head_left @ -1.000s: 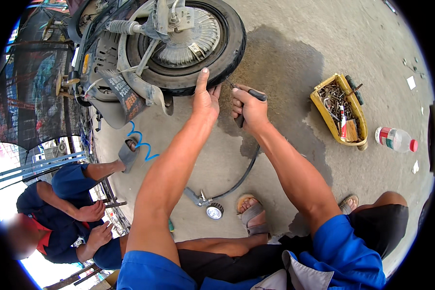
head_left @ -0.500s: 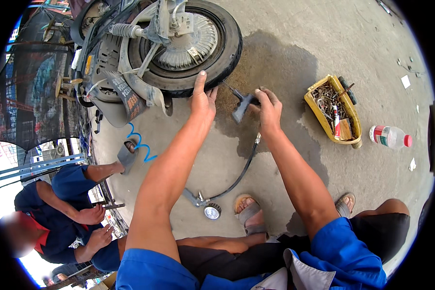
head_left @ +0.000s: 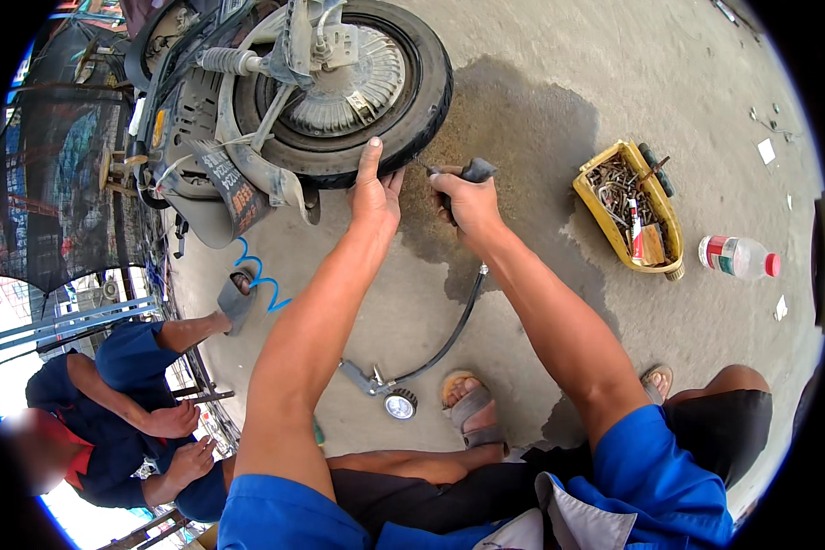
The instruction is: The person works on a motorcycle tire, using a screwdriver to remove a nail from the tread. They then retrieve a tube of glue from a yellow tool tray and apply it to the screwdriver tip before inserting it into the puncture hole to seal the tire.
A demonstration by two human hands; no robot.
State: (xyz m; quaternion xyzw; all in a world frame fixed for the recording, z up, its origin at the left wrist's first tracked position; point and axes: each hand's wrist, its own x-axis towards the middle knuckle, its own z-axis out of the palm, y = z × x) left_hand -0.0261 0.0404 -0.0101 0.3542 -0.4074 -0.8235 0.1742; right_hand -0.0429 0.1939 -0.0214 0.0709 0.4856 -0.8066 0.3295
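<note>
A scooter lies tipped on its side, and its rear tire faces me around a dusty ribbed hub. My left hand grips the tire's near edge, thumb up on the sidewall and fingers under the tread. Just right of it, my right hand is wrapped round the dark handle of a T-handled tire tool. The tool's thin metal shaft points at the tread; whether its tip is in the rubber I cannot tell. My fingers hide much of the handle.
An inflator with a round gauge and black hose lies near my sandalled foot. A yellow cut-open container of screws and a plastic bottle stand right. Another person sits at left near a blue coiled hose.
My right hand has moved left toward the tire and closed round the tool's handle, which has turned. The left hand stays on the tire. The view has shifted slightly.
</note>
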